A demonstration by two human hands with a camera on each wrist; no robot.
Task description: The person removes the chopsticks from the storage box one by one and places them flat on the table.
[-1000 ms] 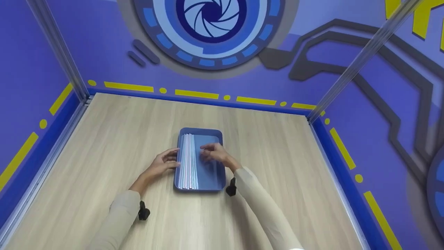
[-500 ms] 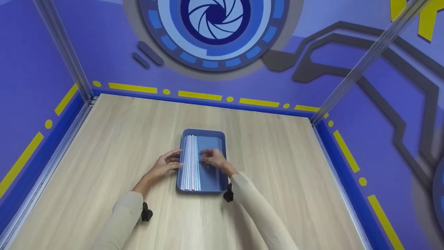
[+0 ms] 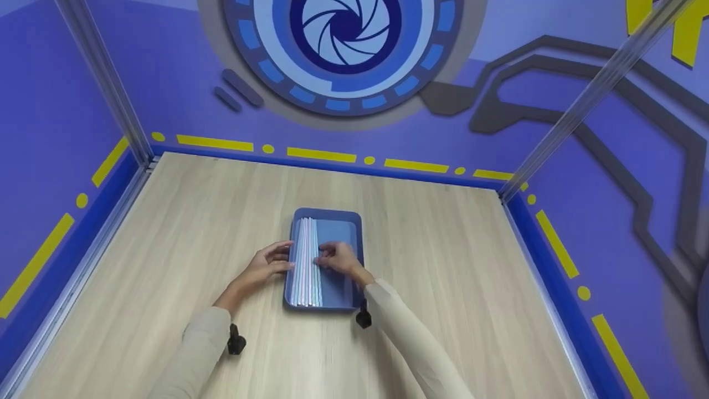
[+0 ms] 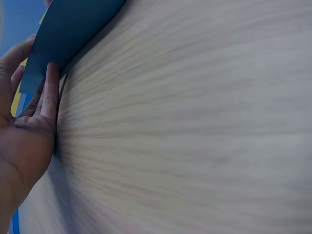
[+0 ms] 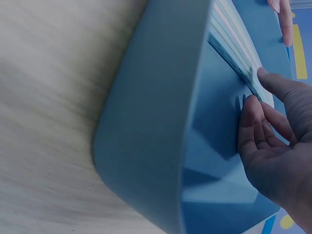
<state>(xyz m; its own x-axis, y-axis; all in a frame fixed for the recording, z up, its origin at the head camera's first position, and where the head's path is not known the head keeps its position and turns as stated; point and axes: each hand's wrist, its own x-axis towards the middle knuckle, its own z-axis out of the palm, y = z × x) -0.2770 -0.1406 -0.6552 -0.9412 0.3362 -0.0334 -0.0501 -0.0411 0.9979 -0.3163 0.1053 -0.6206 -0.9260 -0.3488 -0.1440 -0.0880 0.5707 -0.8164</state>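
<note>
A blue rectangular tray (image 3: 338, 288) lies on the wooden table. Along its left side runs a row of long, thin pale straws (image 3: 304, 266), white, pink and light blue, side by side. My left hand (image 3: 265, 266) touches the tray's left wall from outside, fingers extended, as the left wrist view also shows. My right hand (image 3: 339, 258) reaches inside the tray with loosely bent fingers at the right edge of the row. In the right wrist view the thumb (image 5: 273, 83) lies at the straws, and other fingertips are low beside them, with a gap between.
The tray stands mid-table (image 3: 221, 194), its right part showing bare floor. Blue printed walls (image 3: 388, 133) enclose the table at the back and sides, with metal posts (image 3: 587, 94) at the corners. A black wrist camera (image 3: 236, 341) sits at each sleeve.
My right hand has come down and left to the edge of the straws. My left hand stays at the tray's wall. The head view has shifted slightly.
</note>
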